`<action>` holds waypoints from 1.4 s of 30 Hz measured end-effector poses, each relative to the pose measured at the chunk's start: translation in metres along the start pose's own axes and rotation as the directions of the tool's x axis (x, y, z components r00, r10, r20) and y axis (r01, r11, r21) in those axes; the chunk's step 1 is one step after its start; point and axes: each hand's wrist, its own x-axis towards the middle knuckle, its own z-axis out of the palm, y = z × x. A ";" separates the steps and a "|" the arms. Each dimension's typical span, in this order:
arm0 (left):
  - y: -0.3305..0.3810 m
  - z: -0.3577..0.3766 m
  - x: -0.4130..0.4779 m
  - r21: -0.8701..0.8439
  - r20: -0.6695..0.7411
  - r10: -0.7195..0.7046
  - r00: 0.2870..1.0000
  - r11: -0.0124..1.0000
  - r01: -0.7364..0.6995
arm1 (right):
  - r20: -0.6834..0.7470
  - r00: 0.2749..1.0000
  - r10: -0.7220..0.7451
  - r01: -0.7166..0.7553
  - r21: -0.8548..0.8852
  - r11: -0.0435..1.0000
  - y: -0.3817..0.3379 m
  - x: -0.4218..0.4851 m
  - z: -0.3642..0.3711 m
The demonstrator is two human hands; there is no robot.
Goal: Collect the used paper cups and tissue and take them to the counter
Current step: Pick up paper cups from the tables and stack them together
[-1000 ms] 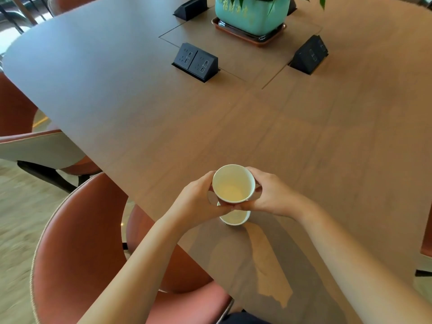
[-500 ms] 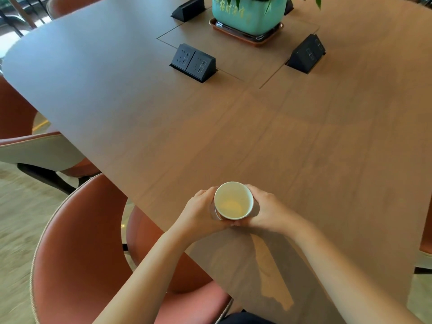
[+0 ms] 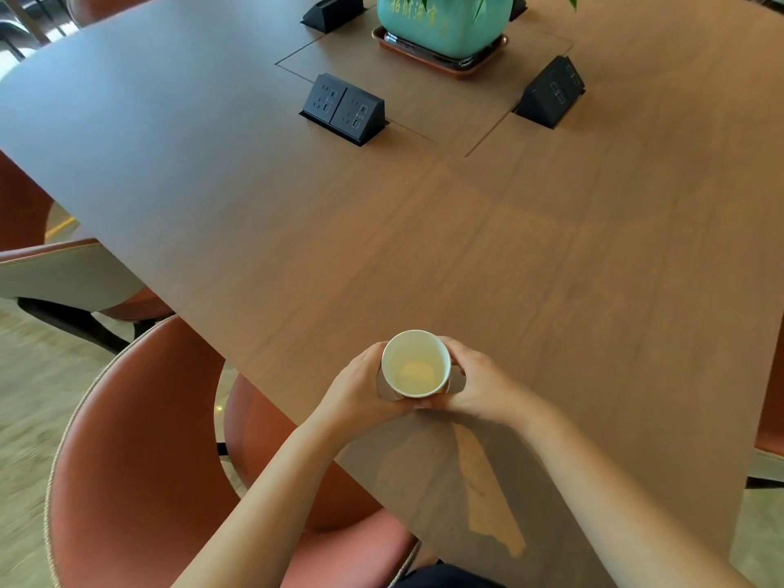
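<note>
A white paper cup [image 3: 415, 367] with a yellowish bottom stands nested in a second cup, near the front edge of the wooden table [image 3: 551, 269]. My left hand [image 3: 360, 388] wraps round the stack's left side. My right hand [image 3: 475, 384] wraps round its right side, and the fingertips of both meet in front of the cups. Only a sliver of the lower cup shows under the upper one. No tissue is in view.
Black socket boxes [image 3: 343, 108] [image 3: 551, 91] rise from the table's middle, around a green plant pot on a brown tray [image 3: 441, 57]. Orange chairs [image 3: 140, 439] stand at the table's left and front edge; another shows at the right edge [image 3: 770, 418].
The upper cup has gone down into the lower cup, so the two now sit nested. Both hands closed in round the stack and sank toward the table.
</note>
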 end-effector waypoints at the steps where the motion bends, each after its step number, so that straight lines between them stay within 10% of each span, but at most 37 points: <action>1: -0.001 0.001 0.001 0.009 0.003 0.003 1.000 1.000 -0.003 | -0.002 1.000 0.002 -0.002 0.001 1.000 0.001 0.000 0.001; 42: -0.022 0.026 0.000 -0.038 0.090 -0.111 0.990 0.993 0.115 | -0.047 0.996 0.070 -0.066 0.086 0.994 0.037 0.002 0.036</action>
